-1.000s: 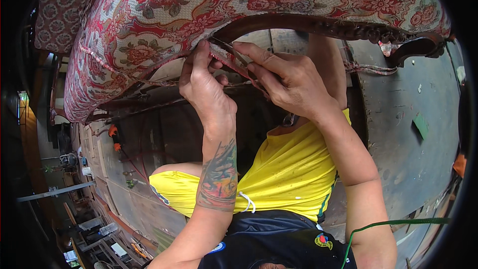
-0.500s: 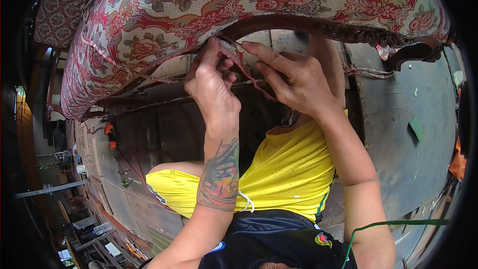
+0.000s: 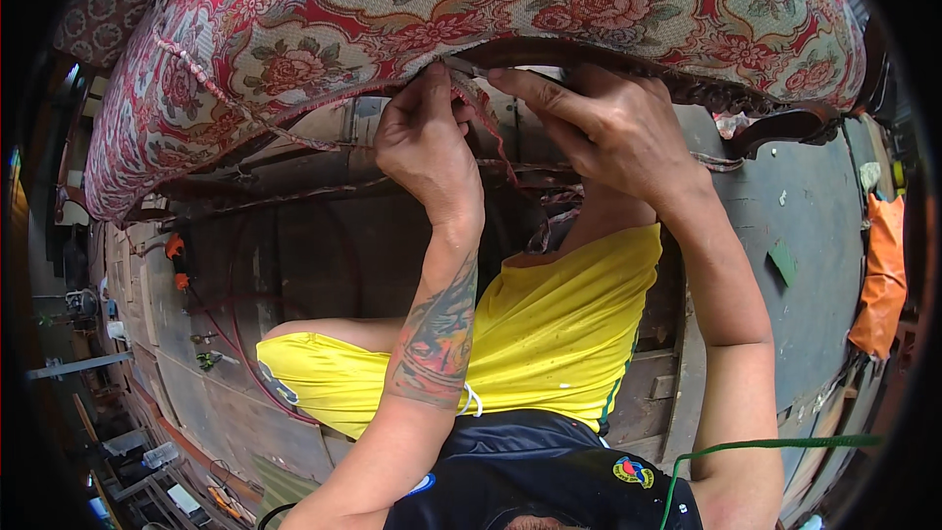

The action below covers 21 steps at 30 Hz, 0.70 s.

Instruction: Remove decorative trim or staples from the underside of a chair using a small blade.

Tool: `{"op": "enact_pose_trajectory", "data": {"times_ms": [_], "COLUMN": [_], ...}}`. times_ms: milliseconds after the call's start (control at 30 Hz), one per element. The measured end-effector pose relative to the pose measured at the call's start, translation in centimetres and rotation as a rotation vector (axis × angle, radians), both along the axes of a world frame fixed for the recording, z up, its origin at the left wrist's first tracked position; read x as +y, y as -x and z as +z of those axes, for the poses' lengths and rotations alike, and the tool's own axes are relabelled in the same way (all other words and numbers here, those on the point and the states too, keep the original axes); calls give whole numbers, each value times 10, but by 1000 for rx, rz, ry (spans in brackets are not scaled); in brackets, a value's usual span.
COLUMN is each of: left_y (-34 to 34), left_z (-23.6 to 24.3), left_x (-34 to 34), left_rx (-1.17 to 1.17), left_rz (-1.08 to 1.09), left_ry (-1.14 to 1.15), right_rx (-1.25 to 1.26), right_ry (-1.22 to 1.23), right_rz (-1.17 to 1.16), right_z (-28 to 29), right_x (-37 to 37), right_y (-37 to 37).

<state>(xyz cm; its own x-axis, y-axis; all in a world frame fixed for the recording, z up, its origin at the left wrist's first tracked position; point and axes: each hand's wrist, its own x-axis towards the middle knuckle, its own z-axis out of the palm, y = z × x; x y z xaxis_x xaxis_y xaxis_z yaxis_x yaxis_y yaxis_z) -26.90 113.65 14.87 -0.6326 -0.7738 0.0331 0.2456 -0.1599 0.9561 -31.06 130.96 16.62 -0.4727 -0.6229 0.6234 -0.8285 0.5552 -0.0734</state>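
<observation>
So our left grip [image 3: 428, 152] is pinching the lower edge of the floral upholstery [image 3: 599, 5], which bulges just above it. Our right grip [image 3: 613, 128] is bent beside a thin grey tool [image 3: 467, 68], can't tell how tightly. Loose red trim [image 3: 497, 133] dangles between both; carved dark wood [image 3: 793, 125] sits off right.

Floral upholstery [image 3: 451, 25] curves along dark carved wood [image 3: 711, 94], a red strip [image 3: 491, 122] dangling

The floral upholstery [image 3: 608, 5] is woven cloth, matt and coarse-textured — the carved frame [image 3: 797, 125] dark, glossy wood — and the yellow shorts [image 3: 549, 334] smooth, faintly shiny fabric.
</observation>
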Motion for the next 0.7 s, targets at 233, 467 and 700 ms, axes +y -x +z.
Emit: {"op": "enact_pose_trajectory", "data": {"times_ms": [233,467,700], "left_y": [1,2,1], "left_z": [-2,-2,-4], "left_x": [-2,-3,-4], "left_rx": [27,37,39], "left_rz": [-8,-9,-10], "left_ry": [16,-17,-25], "right_rx": [32,18,-22], "right_ry": [-34,-62,-113], "right_rz": [44,19,22], "right_z": [5,15,17], "right_x": [-2,-4,-4], "right_y": [6,2,6]}}
